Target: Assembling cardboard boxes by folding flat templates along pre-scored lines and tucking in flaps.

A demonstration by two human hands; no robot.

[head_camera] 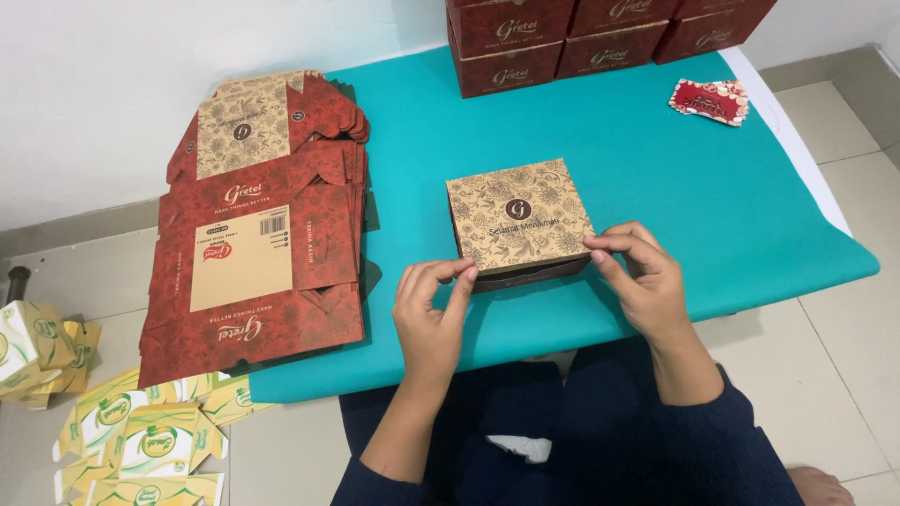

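Note:
A small folded cardboard box (pixel 518 214) with a tan patterned lid and dark red sides sits on the teal mat (pixel 656 178). My left hand (pixel 429 314) pinches the box's near left corner with thumb and fingertips. At the near right corner, my right hand (pixel 642 276) holds the lid edge the same way. The front flap under the lid shows a dark gap.
A stack of flat red and tan box blanks (pixel 258 225) lies left on the mat's edge. Several finished red boxes (pixel 600 33) line the far side. A small red patterned card (pixel 710 100) lies far right. Yellow-green flat cartons (pixel 141 436) are on the floor.

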